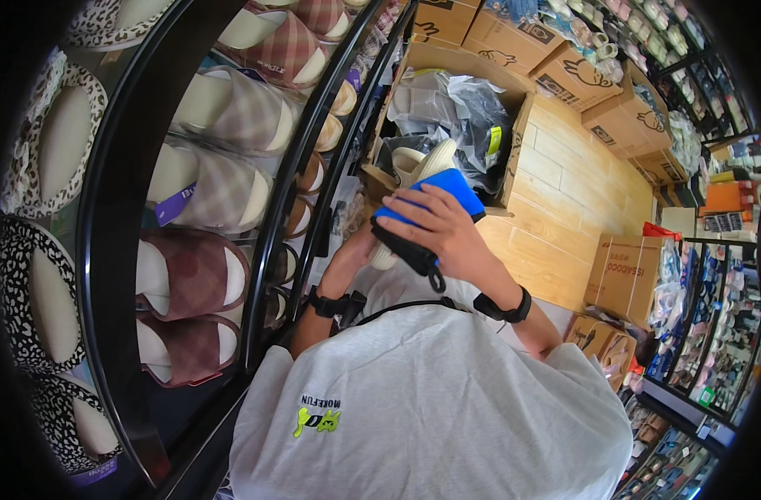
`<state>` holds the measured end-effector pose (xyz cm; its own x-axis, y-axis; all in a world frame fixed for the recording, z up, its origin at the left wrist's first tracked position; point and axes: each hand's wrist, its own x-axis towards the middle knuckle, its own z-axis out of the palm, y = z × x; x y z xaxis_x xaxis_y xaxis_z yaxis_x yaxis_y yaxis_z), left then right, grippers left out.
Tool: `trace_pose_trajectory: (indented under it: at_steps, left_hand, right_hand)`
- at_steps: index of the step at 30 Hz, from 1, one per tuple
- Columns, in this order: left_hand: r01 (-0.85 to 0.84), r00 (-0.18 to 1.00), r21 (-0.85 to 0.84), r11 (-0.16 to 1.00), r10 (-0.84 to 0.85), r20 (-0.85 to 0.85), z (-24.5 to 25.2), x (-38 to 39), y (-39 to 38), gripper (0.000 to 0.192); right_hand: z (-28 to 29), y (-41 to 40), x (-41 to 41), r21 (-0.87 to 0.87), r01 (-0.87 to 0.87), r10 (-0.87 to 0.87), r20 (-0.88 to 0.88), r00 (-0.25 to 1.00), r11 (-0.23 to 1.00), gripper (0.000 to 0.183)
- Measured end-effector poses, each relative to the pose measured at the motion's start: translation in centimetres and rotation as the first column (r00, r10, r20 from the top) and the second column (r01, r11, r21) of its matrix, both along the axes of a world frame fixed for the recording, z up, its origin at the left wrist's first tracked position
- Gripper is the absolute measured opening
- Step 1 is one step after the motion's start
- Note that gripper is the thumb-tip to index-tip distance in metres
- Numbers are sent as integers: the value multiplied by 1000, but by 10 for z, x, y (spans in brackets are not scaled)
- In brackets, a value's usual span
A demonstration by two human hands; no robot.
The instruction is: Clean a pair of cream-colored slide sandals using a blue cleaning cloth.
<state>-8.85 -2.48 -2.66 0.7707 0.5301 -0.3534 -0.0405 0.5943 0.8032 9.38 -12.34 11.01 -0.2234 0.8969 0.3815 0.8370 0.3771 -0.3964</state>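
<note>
My right hand [446,231] is closed over a bright blue cloth-like pad [455,187] with black edging and a black hanging loop. The pad lies across a cream slipper [438,159] with a ribbed sole, which is tilted over the near edge of an open cardboard box. My left hand [357,249] is at the slipper's lower end and appears to grip it; its fingers are mostly hidden behind the pad and slipper. Another cream slipper part [407,164] with a rounded opening shows beside it.
The open cardboard box [522,140] holds footwear in clear plastic bags [474,115]. At my left stands a black-framed rack [280,187] with plaid slippers [224,181]. Closed cartons [577,75] line the far side of the wooden floor [562,200]; another carton [624,275] stands at right.
</note>
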Motion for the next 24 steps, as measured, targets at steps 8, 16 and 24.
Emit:
trace_pose_trajectory:
  at_steps: [8,16,24]
  left_hand:
    - [145,989,-303,942,-140,36,1,5,14,42]
    - [154,982,-255,955,-176,-63,4,19,24,47]
    - [-45,996,54,997,49,-74,61,6,4,38]
  right_hand:
    - [-5,-4,8,27,51,-52,60,997,998,69]
    - [-6,1,21,35,156,-157,35,987,987,63]
    - [0,0,8,22,78,-79,53,995,997,66]
